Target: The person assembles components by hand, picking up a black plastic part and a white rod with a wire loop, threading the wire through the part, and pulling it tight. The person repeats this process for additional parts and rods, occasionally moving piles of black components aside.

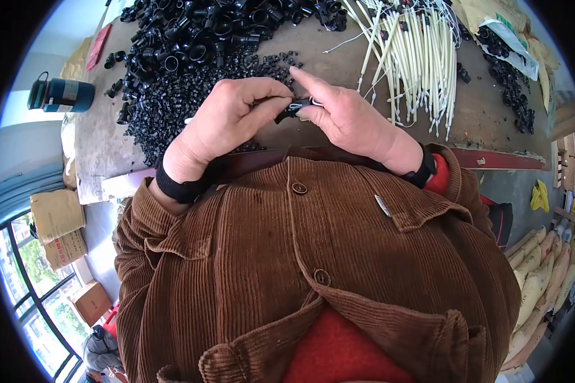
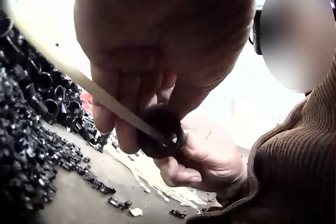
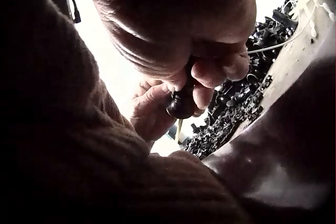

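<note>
Both hands meet over the table's near edge at a small black plastic socket (image 1: 294, 108). My left hand (image 1: 233, 118) pinches it from the left between thumb and fingers. From the right, my right hand (image 1: 348, 121) grips it with the thumb, its index finger stretched forward. In the left wrist view, the hollow round mouth of the socket (image 2: 167, 134) faces the camera, and a cream-coloured tube (image 2: 105, 95) runs into it. A thin white wire (image 3: 273, 47) comes out beside the right fingers in the right wrist view. Fingers hide part of the socket.
A heap of larger black fittings (image 1: 198, 38) lies at the back left, with many tiny black parts (image 1: 172, 105) before it. Cream tubes with wires (image 1: 421, 64) lie in a bundle at the right. A dark teal bottle (image 1: 70, 94) is at the left edge; more black parts (image 1: 514, 96) lie far right.
</note>
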The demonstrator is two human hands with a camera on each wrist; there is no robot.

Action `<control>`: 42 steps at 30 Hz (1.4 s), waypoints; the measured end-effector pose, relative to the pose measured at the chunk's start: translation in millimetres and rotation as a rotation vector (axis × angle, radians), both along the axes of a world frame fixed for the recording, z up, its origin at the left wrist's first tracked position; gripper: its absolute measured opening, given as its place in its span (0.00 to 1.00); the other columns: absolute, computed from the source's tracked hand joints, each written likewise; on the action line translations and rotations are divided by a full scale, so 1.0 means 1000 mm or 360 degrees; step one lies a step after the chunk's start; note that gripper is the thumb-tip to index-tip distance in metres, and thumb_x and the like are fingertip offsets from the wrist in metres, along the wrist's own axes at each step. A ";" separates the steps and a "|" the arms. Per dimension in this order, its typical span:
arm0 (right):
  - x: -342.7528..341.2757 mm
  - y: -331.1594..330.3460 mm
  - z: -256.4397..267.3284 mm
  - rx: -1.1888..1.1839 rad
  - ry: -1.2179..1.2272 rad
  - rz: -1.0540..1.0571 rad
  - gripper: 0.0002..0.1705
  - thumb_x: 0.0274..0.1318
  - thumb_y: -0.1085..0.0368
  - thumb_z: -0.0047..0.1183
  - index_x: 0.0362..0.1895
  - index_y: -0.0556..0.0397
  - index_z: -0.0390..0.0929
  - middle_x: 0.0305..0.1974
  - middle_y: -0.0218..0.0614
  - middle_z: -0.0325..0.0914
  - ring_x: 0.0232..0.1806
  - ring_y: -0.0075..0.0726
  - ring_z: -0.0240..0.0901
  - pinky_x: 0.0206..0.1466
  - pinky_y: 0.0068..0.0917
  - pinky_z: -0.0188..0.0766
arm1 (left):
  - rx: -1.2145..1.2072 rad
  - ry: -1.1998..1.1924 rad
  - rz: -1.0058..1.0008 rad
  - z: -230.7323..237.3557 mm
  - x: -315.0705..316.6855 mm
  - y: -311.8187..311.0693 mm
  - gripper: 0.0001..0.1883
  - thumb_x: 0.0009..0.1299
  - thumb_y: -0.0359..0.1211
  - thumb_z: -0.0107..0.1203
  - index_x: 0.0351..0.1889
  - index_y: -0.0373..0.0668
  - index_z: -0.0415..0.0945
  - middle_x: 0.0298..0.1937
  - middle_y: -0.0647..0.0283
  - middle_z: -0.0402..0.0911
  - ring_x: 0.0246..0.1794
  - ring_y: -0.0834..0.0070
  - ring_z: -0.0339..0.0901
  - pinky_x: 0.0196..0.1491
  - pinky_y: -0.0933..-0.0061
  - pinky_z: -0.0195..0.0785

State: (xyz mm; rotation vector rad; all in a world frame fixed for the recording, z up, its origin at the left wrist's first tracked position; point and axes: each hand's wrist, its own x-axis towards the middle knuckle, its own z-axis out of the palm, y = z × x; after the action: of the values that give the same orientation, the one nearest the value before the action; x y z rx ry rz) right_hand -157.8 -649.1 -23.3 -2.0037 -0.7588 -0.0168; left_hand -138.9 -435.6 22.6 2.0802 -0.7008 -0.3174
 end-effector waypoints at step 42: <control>-0.036 -0.011 0.006 0.0069 0.0113 0.0079 0.22 0.58 0.68 0.52 0.57 0.58 0.67 0.32 0.46 0.76 0.31 0.40 0.75 0.38 0.30 0.71 | 0.0563 -0.1075 -0.0371 0.020 -0.023 -0.015 0.05 0.65 0.29 0.51 0.33 0.36 0.74 0.25 0.59 0.79 0.22 0.65 0.77 0.27 0.70 0.73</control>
State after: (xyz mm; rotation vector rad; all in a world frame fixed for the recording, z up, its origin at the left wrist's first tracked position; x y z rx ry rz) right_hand -193.9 -660.3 -17.2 -1.9333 -0.7563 0.0661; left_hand -161.6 -450.3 42.6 2.4610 -1.3734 0.1677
